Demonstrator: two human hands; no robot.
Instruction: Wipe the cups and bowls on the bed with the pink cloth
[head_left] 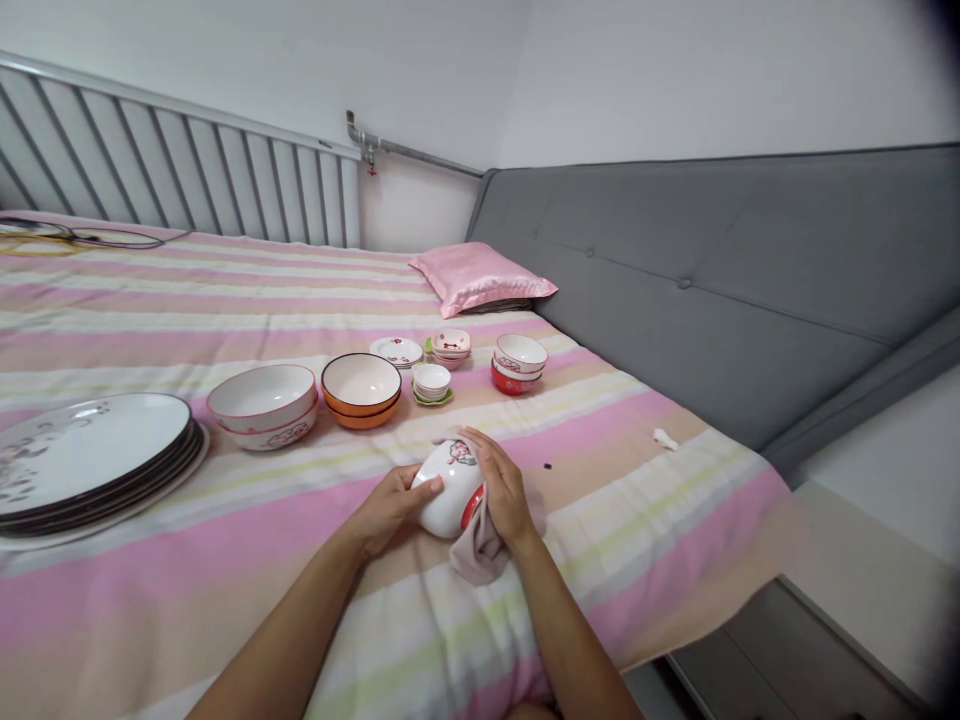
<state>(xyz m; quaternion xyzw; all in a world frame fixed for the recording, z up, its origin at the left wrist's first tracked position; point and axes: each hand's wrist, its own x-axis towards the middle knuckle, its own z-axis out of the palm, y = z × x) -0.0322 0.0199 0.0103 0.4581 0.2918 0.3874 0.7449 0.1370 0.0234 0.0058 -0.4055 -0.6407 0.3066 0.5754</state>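
A white bowl with a red foot and a floral print is tipped on its side between my hands, above the striped bedspread. My left hand grips it from the left, thumb lying on its outer wall. Fingers of my right hand press a greyish-pink cloth against the bowl's other side; the cloth hangs down below. Just beyond stand a stack of two small bowls, small white dishes, orange bowls and larger white bowls.
Big plates are stacked at the left. Farther back lie small flowered plates, pink dishes and a pink pillow. A grey headboard borders the right; a crumpled white scrap lies near that edge.
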